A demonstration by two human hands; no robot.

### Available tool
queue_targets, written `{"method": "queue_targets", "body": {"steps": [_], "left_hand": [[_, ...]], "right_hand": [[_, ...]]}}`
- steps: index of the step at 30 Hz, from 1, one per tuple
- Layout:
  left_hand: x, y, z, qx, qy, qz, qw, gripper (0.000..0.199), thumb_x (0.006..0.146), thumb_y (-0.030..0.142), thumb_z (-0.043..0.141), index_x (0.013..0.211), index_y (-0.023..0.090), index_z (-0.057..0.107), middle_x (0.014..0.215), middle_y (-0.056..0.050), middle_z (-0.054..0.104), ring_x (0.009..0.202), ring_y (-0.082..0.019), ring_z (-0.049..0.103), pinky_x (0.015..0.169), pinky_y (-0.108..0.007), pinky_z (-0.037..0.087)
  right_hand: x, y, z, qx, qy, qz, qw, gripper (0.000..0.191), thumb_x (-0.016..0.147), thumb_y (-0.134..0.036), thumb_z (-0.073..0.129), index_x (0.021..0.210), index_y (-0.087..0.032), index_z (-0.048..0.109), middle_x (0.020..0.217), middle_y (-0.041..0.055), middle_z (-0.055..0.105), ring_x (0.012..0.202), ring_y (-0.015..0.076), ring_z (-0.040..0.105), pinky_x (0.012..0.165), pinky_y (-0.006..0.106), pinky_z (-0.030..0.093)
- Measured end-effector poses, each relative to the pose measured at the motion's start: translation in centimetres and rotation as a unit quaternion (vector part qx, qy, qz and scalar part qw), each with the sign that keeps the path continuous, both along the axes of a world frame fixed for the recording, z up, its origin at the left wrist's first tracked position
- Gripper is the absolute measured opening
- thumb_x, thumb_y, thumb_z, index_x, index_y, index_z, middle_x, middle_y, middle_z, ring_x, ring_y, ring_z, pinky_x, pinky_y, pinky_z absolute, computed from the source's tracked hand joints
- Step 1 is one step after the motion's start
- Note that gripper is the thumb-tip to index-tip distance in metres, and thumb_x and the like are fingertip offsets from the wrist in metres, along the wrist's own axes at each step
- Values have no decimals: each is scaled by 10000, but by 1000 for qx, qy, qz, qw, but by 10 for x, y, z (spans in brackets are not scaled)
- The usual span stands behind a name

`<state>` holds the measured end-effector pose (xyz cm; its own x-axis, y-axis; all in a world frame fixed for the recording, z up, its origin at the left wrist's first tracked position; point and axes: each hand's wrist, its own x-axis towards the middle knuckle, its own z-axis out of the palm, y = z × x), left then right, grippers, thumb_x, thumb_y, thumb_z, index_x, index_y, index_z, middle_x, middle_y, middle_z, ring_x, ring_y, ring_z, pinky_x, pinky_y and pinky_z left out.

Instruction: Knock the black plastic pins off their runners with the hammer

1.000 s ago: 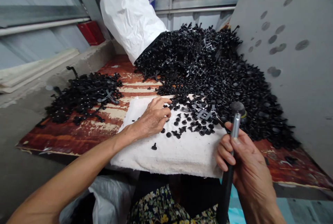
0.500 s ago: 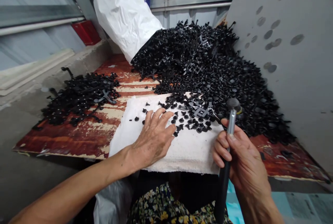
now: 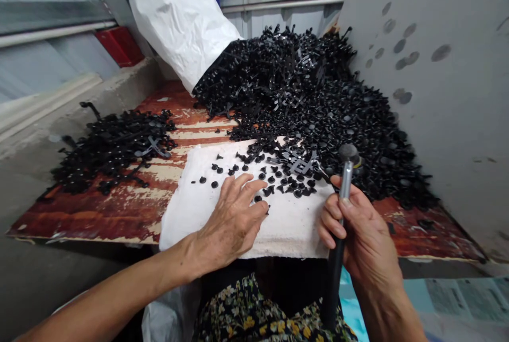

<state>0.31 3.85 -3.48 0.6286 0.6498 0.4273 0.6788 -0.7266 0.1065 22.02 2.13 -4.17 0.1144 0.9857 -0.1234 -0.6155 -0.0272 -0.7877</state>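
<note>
My left hand (image 3: 235,215) rests over a white cloth (image 3: 191,215), palm down, with its fingers bent and apart. Small black plastic clips (image 3: 298,192) lie scattered on the cloth, a few of them right by my thumb and forefinger. My right hand (image 3: 358,220) is wrapped round a hammer (image 3: 345,183) with a black grip, a silver neck and a round dark head, held upright at the cloth's right edge. Something thin and dark sticks out left of that hand's fingertips; I cannot make out what. Grey flat lattice-shaped pieces (image 3: 301,163) lie among the clips.
A large heap of black clips (image 3: 358,119) covers the back and right, spilling from a white sack (image 3: 178,24). A smaller pile of black pieces (image 3: 115,146) is on the left of the worn red board (image 3: 87,220). A grey panel (image 3: 445,119) stands at right.
My left hand has drawn slightly back towards me, and more clips show beyond its fingers. My right hand still holds the hammer. The whole view has shifted a little.
</note>
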Motion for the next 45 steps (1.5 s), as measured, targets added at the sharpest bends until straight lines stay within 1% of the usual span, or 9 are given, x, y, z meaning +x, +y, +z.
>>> {"method": "queue_targets", "body": {"steps": [5, 9, 16, 22, 28, 36, 39, 42, 45], "left_hand": [[2, -3, -8, 31, 13, 0, 999, 168, 786, 23, 554, 856, 163, 615, 1252, -129, 583, 1244, -332, 429, 1028, -576, 364], [6, 0, -6, 45, 36, -9, 998, 207, 758, 3, 538, 871, 160, 611, 1279, -141, 568, 1263, -349, 406, 1040, -613, 332], [7, -1, 3, -41, 0, -17, 999, 229, 793, 53, 529, 972, 173, 606, 1297, -135, 544, 1248, -323, 408, 1014, -540, 371], [8, 1, 3, -66, 23, -38, 997, 247, 759, 22, 515, 912, 191, 610, 1319, -113, 536, 1259, -326, 399, 1013, -558, 343], [10, -3, 3, -77, 0, -27, 997, 329, 734, 13, 493, 989, 183, 613, 1303, -121, 547, 1271, -318, 394, 1035, -551, 330], [10, 5, 2, -45, -4, -36, 998, 170, 824, 76, 539, 878, 199, 645, 1267, -94, 588, 1237, -301, 427, 1023, -533, 352], [12, 11, 6, -37, -2, -4, 999, 116, 856, 168, 556, 932, 190, 641, 1293, -120, 566, 1243, -328, 416, 1018, -563, 342], [14, 13, 9, -37, 12, 46, 998, 208, 878, 268, 548, 1035, 155, 627, 1324, -165, 530, 1259, -364, 393, 1021, -602, 317], [15, 11, 9, -45, 28, 62, 997, 263, 890, 292, 519, 1090, 151, 614, 1348, -178, 507, 1288, -380, 362, 1033, -641, 274]], "right_hand": [[0, -1, 0, 6, -11, 0, 1000, 351, 743, -289, 770, 1058, -248, 621, 631, -79, 460, 418, 44, 358, 336, 144, 389], [0, -1, 1, 4, -19, -3, 1000, 369, 733, -293, 777, 1063, -251, 616, 629, -81, 459, 418, 46, 353, 337, 145, 387], [0, -2, 2, 6, -13, -2, 1000, 361, 724, -298, 782, 1037, -248, 609, 627, -81, 472, 418, 48, 359, 334, 144, 385], [1, -2, 1, 5, -16, -1, 1000, 346, 737, -296, 768, 1041, -255, 607, 636, -81, 466, 420, 49, 363, 335, 147, 387], [1, -2, 0, 7, -13, -5, 1000, 355, 737, -290, 769, 1055, -246, 617, 631, -83, 467, 417, 44, 356, 336, 144, 384], [2, -2, 0, 4, -19, -5, 1000, 356, 729, -308, 773, 1044, -255, 616, 639, -83, 458, 417, 46, 349, 334, 149, 381], [2, -2, 0, 6, -17, -6, 1000, 357, 734, -304, 769, 1052, -257, 614, 639, -82, 458, 417, 46, 348, 335, 150, 381], [2, -2, 0, 6, -15, -5, 1000, 353, 737, -304, 769, 1050, -255, 614, 643, -80, 464, 419, 46, 353, 337, 149, 384], [1, -2, 1, 6, -9, -3, 1000, 357, 728, -299, 778, 1042, -250, 614, 639, -79, 476, 417, 45, 360, 333, 147, 386]]}}
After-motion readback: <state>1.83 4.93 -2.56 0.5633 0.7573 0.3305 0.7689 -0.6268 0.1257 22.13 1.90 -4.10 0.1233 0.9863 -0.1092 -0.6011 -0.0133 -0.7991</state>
